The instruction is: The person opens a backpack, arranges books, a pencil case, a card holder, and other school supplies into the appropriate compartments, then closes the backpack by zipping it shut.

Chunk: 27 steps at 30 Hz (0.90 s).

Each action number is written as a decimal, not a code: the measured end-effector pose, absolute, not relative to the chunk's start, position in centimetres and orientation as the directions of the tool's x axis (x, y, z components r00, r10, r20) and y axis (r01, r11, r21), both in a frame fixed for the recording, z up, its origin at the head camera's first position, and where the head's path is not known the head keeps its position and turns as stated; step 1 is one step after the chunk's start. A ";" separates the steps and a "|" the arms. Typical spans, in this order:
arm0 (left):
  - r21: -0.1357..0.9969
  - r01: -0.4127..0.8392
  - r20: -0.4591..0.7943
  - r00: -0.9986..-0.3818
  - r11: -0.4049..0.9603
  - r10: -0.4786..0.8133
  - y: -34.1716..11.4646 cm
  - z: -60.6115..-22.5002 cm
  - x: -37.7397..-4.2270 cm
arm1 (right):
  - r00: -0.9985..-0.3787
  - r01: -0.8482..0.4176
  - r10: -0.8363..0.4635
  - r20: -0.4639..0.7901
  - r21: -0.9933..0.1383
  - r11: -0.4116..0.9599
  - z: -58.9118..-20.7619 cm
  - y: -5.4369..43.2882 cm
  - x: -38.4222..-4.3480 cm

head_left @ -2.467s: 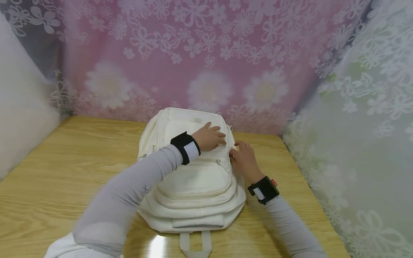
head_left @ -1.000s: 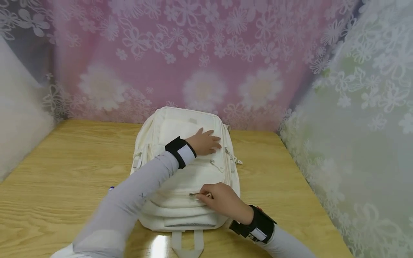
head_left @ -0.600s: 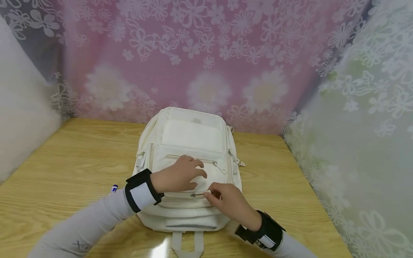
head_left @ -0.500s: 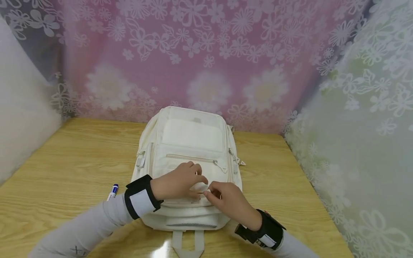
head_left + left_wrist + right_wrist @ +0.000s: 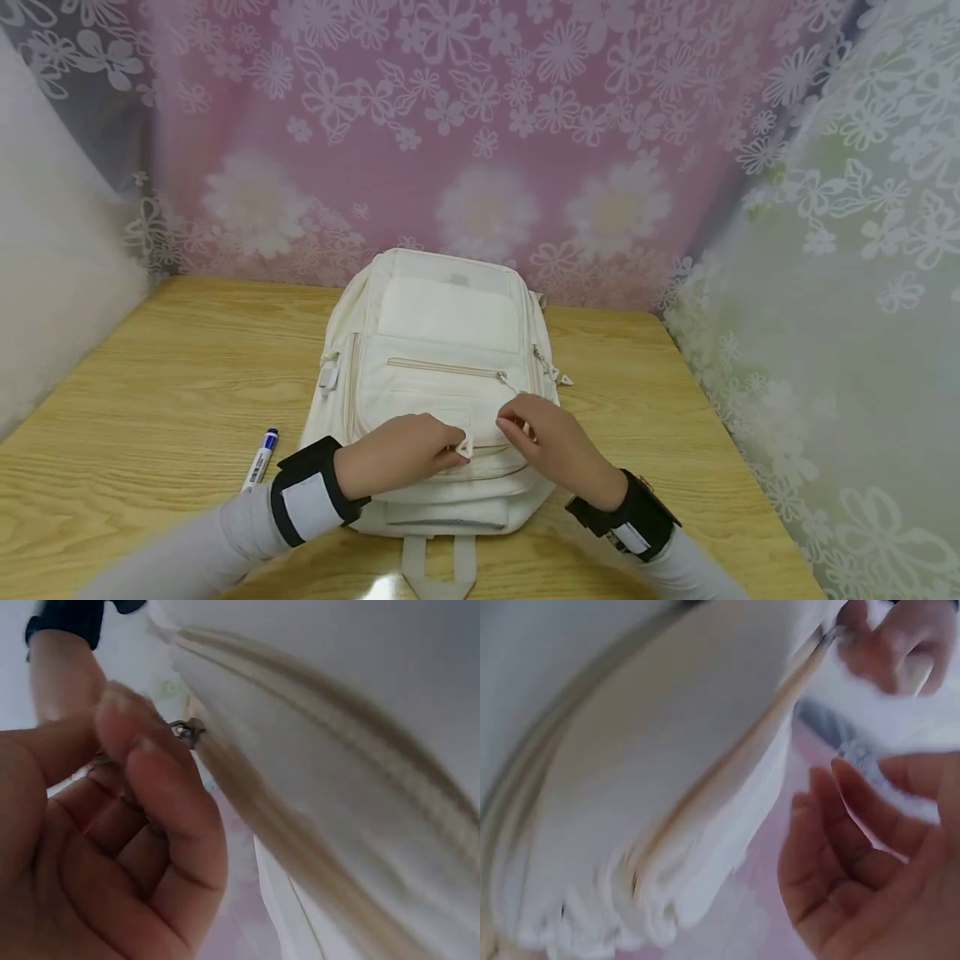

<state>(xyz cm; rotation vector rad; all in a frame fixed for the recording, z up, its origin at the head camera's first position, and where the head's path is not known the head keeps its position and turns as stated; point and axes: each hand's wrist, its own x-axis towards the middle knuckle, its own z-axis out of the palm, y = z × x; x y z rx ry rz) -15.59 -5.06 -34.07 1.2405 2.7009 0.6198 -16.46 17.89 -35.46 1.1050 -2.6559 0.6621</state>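
Observation:
A cream backpack (image 5: pixel 450 312) lies on the table, its carry loop towards the person. My left hand (image 5: pixel 401 454) pinches the zipper pull (image 5: pixel 465 448) of the lower front pocket between thumb and fingertips. In the left wrist view, the metal zipper slider (image 5: pixel 191 733) shows just past those fingertips. To the right, my right hand (image 5: pixel 558 446) hovers close over the pocket's edge with fingers loosely curved. The right wrist view shows nothing between its thumb and fingers (image 5: pixel 855 847). Part of the pocket's seam is hidden behind the left hand.
A blue-capped marker (image 5: pixel 260 458) lies left of the backpack, near the left wrist strap. Another zipper (image 5: pixel 446 367) crosses the bag's front higher up. Patterned curtains (image 5: pixel 480 125) stand behind the wooden table (image 5: pixel 187 358) and along its sides.
My left hand has come down from the upper backpack and taken the zipper pull. My right hand, which pinched that pull, has let go and shifted up and right.

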 end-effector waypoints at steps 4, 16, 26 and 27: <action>0.475 0.688 0.083 -0.656 0.549 0.750 -5.3 -33.6 -15.2 | -0.583 -0.790 -0.718 0.380 -0.060 0.610 -36.3 18.8 -17.9; 0.519 0.669 0.077 -0.657 0.533 0.750 -5.2 -32.5 -14.3 | -0.528 -0.798 -0.797 0.294 0.150 0.584 -37.8 17.6 -18.3; 0.553 0.500 0.024 -0.809 0.667 0.587 -11.9 -32.0 -13.8 | -0.488 -0.776 -0.769 0.413 0.198 0.599 -37.4 17.7 -17.8; 0.529 0.508 0.041 -0.816 0.680 0.577 -12.9 -32.1 -14.2 | -0.469 -0.781 -0.769 0.434 0.203 0.591 -37.4 17.8 -17.8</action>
